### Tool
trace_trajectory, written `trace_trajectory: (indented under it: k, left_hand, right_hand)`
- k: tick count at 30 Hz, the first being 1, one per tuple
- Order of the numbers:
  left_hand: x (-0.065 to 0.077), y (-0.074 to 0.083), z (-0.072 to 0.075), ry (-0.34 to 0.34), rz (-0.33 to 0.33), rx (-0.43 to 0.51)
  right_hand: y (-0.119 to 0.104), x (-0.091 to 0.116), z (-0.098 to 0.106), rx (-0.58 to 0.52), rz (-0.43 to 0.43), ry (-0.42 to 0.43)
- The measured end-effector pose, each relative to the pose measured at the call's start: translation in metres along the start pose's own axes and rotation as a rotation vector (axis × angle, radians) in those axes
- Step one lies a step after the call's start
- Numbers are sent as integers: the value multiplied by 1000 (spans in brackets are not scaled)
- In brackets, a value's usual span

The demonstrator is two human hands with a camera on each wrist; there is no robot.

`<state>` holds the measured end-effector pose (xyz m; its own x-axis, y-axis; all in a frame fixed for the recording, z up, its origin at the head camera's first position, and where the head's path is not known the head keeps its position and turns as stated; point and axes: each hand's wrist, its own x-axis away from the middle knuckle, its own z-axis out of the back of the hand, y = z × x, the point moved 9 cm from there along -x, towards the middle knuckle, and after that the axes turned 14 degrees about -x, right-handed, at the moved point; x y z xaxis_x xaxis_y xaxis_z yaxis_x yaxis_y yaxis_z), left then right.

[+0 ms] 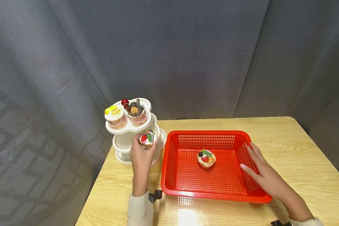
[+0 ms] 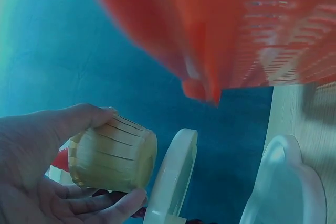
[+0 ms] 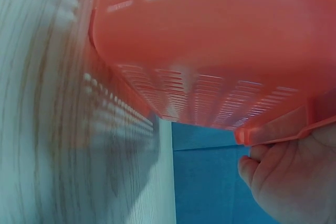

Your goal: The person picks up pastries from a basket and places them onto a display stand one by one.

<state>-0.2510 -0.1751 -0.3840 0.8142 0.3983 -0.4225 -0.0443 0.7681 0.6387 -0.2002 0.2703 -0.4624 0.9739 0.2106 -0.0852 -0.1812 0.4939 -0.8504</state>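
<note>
My left hand [image 1: 142,155] pinches a fruit-topped cupcake [image 1: 148,137] between thumb and fingers, at the middle tier of a white tiered stand [image 1: 121,142]. In the left wrist view the cupcake's pale ribbed side [image 2: 113,153] faces the camera, close to a tier edge [image 2: 176,174]. My right hand [image 1: 266,175] rests over the right rim of a red plastic basket [image 1: 214,196], fingers fairly straight and thumb apart on the inner side. Another fruit-topped cupcake [image 1: 206,159] sits inside the basket. From the right wrist, the right hand [image 3: 296,177] shows against the basket's rim.
On the stand's top tier are a cup dessert with yellow topping [image 1: 115,118], a chocolate-topped one [image 1: 137,113] and red cherries [image 1: 125,103]. The stand stands just left of the basket on a wooden table [image 1: 296,150]. A grey curtain [image 1: 169,62] hangs behind.
</note>
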Motion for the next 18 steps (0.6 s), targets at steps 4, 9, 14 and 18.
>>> trace_trajectory:
  k: [4, 9, 14, 18]
  left_hand:
    - [-2, 1, 0, -6, 0, -7]
    - [-4, 0, -1, -3, 1, -26]
    - [-5, -1, 0, 40, 11, -157]
    - [-6, -2, 1, 90, 27, -254]
  right_hand:
    - [0, 0, 0, -2, -6, -4]
    - [0, 0, 0, 0, -12, -5]
    - [-1, 0, 0, -1, -7, -2]
    - [-1, 0, 0, -6, -1, -2]
